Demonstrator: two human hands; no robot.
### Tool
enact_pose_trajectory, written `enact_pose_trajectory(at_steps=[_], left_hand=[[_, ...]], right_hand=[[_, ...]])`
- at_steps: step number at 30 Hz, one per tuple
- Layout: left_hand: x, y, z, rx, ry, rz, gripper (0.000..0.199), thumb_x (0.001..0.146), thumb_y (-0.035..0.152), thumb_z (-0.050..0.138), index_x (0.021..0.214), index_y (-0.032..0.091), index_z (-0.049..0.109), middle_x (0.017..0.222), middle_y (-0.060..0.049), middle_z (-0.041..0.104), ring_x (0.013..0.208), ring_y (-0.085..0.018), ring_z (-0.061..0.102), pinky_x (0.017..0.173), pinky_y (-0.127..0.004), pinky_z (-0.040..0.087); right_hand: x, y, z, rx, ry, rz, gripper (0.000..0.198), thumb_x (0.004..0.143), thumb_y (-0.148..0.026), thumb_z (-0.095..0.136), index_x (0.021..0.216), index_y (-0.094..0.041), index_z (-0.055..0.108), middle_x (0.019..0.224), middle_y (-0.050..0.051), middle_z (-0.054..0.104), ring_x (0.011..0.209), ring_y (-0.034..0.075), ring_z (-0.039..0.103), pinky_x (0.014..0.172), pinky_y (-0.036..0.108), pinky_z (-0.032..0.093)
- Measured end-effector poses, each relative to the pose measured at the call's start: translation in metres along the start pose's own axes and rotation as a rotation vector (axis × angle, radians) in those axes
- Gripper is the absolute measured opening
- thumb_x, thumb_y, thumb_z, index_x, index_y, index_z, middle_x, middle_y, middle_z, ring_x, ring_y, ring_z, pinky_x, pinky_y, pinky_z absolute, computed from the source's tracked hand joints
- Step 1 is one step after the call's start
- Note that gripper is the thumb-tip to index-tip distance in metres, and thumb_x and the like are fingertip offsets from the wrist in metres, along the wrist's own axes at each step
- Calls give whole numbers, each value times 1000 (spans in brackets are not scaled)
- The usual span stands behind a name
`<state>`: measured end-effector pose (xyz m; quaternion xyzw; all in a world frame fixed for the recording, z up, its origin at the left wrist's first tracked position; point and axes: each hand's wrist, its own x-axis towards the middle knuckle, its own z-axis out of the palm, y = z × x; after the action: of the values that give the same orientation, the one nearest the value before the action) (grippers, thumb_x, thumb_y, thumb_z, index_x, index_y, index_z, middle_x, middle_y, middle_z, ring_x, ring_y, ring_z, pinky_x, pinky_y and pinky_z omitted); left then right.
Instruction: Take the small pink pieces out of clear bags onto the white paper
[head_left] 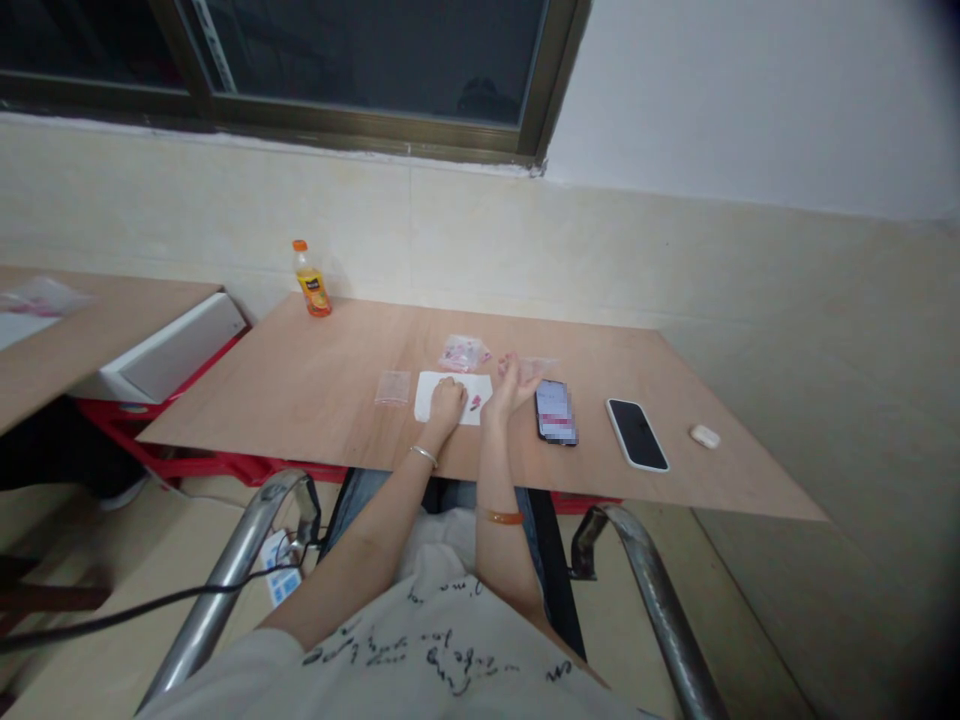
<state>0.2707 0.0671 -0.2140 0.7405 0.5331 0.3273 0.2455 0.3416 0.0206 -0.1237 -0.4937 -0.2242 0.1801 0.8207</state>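
My left hand point(448, 401), curled closed, rests on a sheet of white paper point(424, 398); whatever its fingers may hold is hidden. Small dark pink pieces point(475, 403) lie on the paper just right of it. My right hand point(508, 390) is turned on its side at the paper's right edge, fingers stretched out and thumb apart. Beyond its fingertips lies a clear plastic bag point(541, 366). Another clear bag with pink bits point(463, 353) sits behind the paper, and a flat clear bag point(393, 388) lies to its left.
Right of my hands are a lit phone point(556, 412), a dark-screened phone point(637, 435) and a small white case point(705, 436). An orange drink bottle point(312, 282) stands at the table's back left. Metal chair arms point(225, 590) flank me. A second table point(112, 310) is at left.
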Motion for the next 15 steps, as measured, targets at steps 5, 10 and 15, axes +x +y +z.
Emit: enact_pose_trajectory(at_steps=[5, 10, 15], left_hand=[[-1, -1, -1, 49, -10, 55, 16, 79, 13, 49, 65, 15, 56, 84, -12, 55, 91, -23, 51, 87, -36, 37], [-3, 0, -2, 21, 13, 73, 15, 77, 12, 50, 63, 16, 54, 82, -11, 55, 88, -23, 51, 87, -36, 37], [-2, 3, -6, -73, 83, 68, 16, 78, 17, 53, 63, 17, 51, 82, -10, 55, 88, -22, 51, 88, -35, 36]], right_hand=[[0, 3, 2, 67, 47, 35, 67, 80, -40, 52, 136, -15, 27, 132, 17, 42, 99, 16, 58, 84, 34, 51], [0, 5, 5, 124, -5, 48, 66, 79, -39, 52, 135, -16, 25, 127, 16, 47, 92, 14, 60, 79, 33, 52], [1, 3, 3, 40, 11, 64, 55, 80, -43, 53, 125, -15, 35, 114, 13, 55, 89, 15, 60, 77, 31, 52]])
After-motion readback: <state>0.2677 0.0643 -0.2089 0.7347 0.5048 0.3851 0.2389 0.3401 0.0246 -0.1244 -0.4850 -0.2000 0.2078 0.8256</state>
